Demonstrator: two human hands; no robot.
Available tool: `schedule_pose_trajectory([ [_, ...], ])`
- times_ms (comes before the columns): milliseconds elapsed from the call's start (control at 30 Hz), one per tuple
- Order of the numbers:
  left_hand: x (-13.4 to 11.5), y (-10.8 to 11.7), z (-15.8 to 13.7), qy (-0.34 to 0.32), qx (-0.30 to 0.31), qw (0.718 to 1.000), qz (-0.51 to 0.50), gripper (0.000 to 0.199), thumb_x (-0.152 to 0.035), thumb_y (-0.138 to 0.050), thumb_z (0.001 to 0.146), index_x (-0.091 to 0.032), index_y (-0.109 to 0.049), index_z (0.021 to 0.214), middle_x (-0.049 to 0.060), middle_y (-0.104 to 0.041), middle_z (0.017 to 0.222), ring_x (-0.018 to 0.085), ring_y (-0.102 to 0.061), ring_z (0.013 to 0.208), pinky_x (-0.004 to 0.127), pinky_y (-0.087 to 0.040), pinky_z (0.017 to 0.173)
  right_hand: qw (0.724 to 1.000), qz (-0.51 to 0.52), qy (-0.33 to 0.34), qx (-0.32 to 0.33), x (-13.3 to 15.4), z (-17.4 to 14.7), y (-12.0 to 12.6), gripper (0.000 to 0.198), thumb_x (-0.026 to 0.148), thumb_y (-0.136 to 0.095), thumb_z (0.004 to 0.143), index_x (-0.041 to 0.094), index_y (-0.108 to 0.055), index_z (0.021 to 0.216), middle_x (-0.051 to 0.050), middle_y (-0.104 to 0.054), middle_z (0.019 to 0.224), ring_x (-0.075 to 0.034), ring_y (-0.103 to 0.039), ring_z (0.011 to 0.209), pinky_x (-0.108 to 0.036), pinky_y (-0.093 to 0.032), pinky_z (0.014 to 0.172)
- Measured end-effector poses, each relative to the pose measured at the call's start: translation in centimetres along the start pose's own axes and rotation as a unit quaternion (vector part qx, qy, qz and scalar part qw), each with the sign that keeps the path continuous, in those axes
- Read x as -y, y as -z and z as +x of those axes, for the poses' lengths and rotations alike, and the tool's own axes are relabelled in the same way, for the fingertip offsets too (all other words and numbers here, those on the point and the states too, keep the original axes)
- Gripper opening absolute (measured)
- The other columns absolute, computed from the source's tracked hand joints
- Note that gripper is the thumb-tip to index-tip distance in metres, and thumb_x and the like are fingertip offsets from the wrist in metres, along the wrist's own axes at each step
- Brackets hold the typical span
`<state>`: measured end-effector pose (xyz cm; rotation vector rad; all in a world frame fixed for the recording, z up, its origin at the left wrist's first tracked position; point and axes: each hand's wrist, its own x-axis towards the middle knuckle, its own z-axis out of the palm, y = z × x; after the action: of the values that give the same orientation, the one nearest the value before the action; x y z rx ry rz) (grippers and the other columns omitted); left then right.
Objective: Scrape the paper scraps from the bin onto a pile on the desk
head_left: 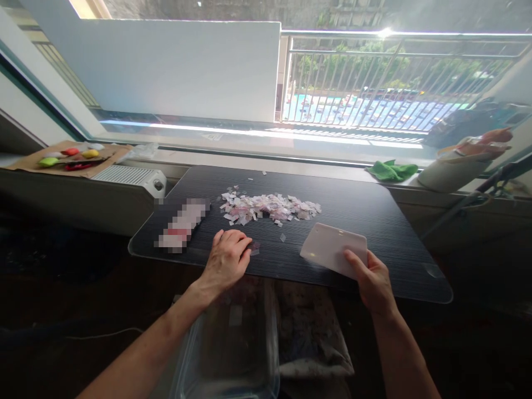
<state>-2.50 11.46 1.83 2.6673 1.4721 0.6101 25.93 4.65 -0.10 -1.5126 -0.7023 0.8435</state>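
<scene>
A loose heap of small, thin, pale square pieces [270, 208] is spread across the middle of the dark tabletop [353, 205]. Just in front of the heap, my left hand [228, 252] rests on the table with its fingers curled down. A small see-through piece [254, 249] lies by its fingertips; whatever is under the fingers is hidden. My right hand [374, 277] grips a flat, whitish plastic scraper [332, 249] by its right end, thumb on top, tilted low over the table. One single piece [283, 238] lies apart between the two hands.
A blurred-out oblong object [183, 226] lies on the table's left. Below the front edge are a clear plastic bin [272, 354] and a bag [313, 338]. A green cloth [392, 171] and a white container [451, 172] sit on the sill, and a radiator [131, 180] stands left.
</scene>
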Motion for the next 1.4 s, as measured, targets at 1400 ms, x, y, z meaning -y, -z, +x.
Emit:
schedule_pose_trajectory([
  [1400, -0.3, 2.1, -7.9, -0.06, -0.022, 0.998, -0.015, 0.022, -0.02, -0.049, 0.075, -0.023, -0.057, 0.095, 0.002, -0.058, 0.089, 0.016, -0.051, 0.09, 0.043, -0.032, 0.094, 1.0, -0.012, 0.015, -0.015, -0.5, 0.0, 0.0, 0.033, 0.038, -0.065, 0.061, 0.017, -0.063, 0.087, -0.001, -0.065, 0.072, -0.015, -0.058, 0.061, -0.026, -0.047, 0.057],
])
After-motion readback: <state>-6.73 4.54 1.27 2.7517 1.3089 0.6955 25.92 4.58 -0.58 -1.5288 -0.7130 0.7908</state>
